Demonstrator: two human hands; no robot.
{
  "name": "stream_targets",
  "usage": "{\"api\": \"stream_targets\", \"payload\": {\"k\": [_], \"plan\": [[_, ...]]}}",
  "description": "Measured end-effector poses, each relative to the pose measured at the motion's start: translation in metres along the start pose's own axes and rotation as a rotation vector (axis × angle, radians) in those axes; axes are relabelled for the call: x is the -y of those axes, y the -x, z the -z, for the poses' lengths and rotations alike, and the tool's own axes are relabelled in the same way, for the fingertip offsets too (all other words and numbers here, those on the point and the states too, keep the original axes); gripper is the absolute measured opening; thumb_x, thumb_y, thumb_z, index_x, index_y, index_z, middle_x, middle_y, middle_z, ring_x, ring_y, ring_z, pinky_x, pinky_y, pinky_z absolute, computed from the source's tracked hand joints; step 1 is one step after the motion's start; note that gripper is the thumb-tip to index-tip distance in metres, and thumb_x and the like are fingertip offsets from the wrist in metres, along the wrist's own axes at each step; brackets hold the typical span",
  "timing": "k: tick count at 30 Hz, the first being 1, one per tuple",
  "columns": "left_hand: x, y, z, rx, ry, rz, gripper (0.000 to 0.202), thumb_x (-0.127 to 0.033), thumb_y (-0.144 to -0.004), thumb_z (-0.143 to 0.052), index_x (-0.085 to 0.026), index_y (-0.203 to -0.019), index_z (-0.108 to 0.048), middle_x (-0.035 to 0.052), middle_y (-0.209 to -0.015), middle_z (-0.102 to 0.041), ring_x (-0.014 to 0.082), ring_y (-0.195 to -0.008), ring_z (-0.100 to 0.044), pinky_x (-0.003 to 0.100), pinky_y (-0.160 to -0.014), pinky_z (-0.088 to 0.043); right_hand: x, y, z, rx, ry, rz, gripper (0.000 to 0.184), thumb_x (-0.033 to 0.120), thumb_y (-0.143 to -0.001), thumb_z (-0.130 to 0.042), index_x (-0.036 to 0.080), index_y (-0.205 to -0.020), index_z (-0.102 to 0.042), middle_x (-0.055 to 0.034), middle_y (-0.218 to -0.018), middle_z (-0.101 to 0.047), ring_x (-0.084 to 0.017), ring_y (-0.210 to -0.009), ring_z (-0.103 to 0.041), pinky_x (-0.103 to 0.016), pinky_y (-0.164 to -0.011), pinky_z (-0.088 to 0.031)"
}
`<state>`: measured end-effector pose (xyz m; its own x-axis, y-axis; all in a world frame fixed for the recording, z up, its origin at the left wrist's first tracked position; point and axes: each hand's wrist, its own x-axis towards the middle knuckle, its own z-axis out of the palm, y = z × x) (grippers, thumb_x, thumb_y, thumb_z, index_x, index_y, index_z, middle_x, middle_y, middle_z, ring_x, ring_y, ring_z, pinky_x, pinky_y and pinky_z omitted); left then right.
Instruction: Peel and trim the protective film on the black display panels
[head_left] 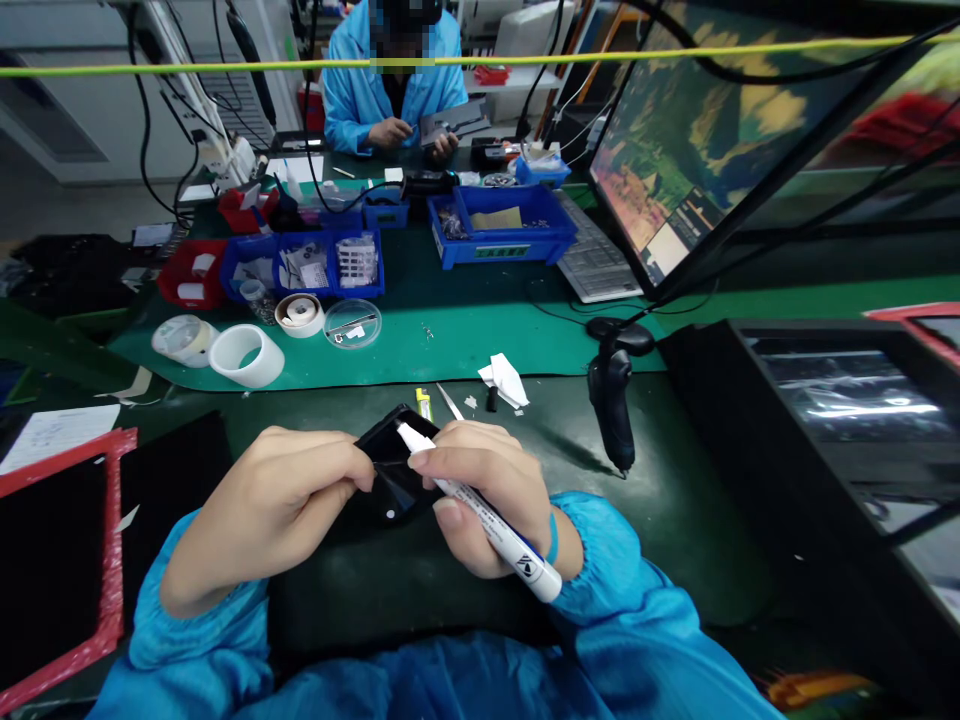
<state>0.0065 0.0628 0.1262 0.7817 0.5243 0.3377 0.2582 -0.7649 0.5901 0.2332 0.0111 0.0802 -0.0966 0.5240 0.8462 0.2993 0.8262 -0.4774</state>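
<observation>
A white marker pen (491, 522) lies slanted in my right hand (487, 490), gripped between thumb and fingers. Its tip meets or hovers just over a small black glossy panel (394, 492), perhaps a phone part; contact cannot be made out. My left hand (289, 500) pinches that panel by its left edge and holds it tilted above the dark bench. Just beyond the panel lie a yellow lighter (424, 404), a thin pointed tool (450, 402), a small black cap (492, 400) and a crumpled white tissue (505, 380).
A black electric screwdriver (611, 400) hangs to the right, near a tilted monitor (697, 130). Tape rolls (247, 356), a clear round dish (352, 324) and blue bins (495, 240) stand farther back. Red-edged panels (112, 540) lie left. A co-worker (395, 80) sits opposite.
</observation>
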Motion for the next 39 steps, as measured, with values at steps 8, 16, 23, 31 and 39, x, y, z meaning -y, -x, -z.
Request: {"api": "stream_targets", "payload": {"k": [8,16,23,31,39], "plan": [[-0.0004,0.0007,-0.0004,-0.008,-0.001,-0.002,0.026,0.001,-0.099,-0.051,-0.021,-0.093,-0.064,-0.0049,-0.075,-0.062,0.0085,-0.063,-0.055,0.023,-0.061,-0.038,0.0,0.0002,0.0011,0.002,0.021,-0.022,0.022,0.022,-0.098,-0.055,0.017,-0.117,-0.066,-0.0021,-0.075,-0.067,-0.018,-0.063,-0.065,-0.031,-0.059,-0.056],[-0.0001,0.0007,-0.0004,-0.002,0.002,0.002,0.026,0.001,-0.099,-0.051,-0.022,-0.093,-0.063,-0.0062,-0.075,-0.061,0.0077,-0.063,-0.054,0.022,-0.061,-0.037,0.0015,-0.0024,0.0038,-0.004,0.029,-0.02,0.023,0.023,-0.1,-0.053,0.018,-0.118,-0.066,-0.0038,-0.074,-0.067,-0.018,-0.061,-0.064,-0.033,-0.055,-0.056],[0.0008,0.0003,-0.0004,0.0,0.001,0.013,0.027,0.001,-0.098,-0.051,-0.022,-0.093,-0.063,-0.0055,-0.076,-0.062,0.0084,-0.063,-0.055,0.023,-0.061,-0.038,0.0017,-0.0016,0.0052,-0.008,0.058,-0.042,0.025,0.022,-0.098,-0.053,0.021,-0.12,-0.066,-0.0031,-0.075,-0.069,-0.019,-0.06,-0.065,-0.034,-0.056,-0.058],[0.0007,0.0006,-0.0007,-0.005,-0.004,0.01,0.027,0.001,-0.098,-0.051,-0.021,-0.092,-0.064,-0.0046,-0.074,-0.062,0.0093,-0.062,-0.055,0.024,-0.06,-0.037,-0.0042,0.0035,-0.001,-0.096,0.007,-0.025,0.03,0.024,-0.097,-0.055,0.021,-0.124,-0.067,-0.0036,-0.076,-0.069,-0.018,-0.056,-0.061,-0.033,-0.051,-0.053],[0.0005,0.0003,-0.0006,-0.002,-0.005,0.002,0.027,0.001,-0.098,-0.051,-0.022,-0.092,-0.064,-0.0053,-0.075,-0.063,0.0085,-0.063,-0.056,0.024,-0.061,-0.038,-0.0042,0.0048,-0.0029,-0.107,0.02,-0.018,0.027,0.026,-0.098,-0.053,0.019,-0.119,-0.068,-0.0027,-0.072,-0.067,-0.017,-0.055,-0.061,-0.032,-0.05,-0.052]]}}
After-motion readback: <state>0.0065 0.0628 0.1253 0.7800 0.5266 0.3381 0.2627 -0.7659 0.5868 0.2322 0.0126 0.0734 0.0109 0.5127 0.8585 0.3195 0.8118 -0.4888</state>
